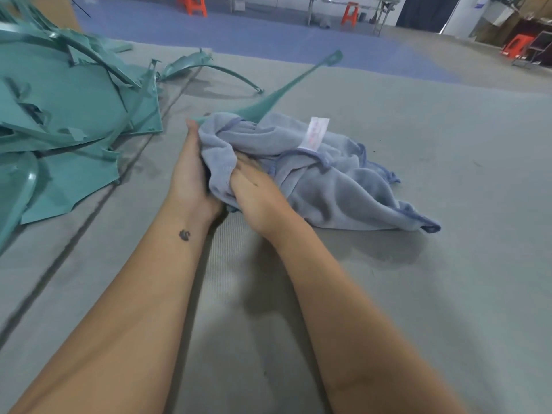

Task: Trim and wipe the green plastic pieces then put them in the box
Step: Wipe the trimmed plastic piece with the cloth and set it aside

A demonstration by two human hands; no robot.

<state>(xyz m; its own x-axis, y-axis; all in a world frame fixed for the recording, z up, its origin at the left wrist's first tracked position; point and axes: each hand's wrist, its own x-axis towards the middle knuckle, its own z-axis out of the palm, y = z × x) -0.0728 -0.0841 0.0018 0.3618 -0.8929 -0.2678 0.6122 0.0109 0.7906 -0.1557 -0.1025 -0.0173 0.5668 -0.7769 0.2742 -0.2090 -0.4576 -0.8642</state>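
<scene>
A long, thin green plastic piece (286, 88) rises from between my hands and points up toward the far right. Its near end is wrapped in a blue-grey cloth (328, 180) with a white tag. My left hand (191, 174) grips the wrapped end from the left. My right hand (257, 198) clutches the cloth from the right, fingers buried in its folds. The rest of the cloth trails onto the grey mat to the right. A heap of green plastic pieces (68, 115) lies at the left. No box is clearly in view.
A curved green strip (215, 67) lies alone beyond the heap. The grey mat (418, 294) covers the work surface, with a dark seam (89, 222) running diagonally at the left. Orange stools (194, 6) and table legs stand on the blue floor far behind.
</scene>
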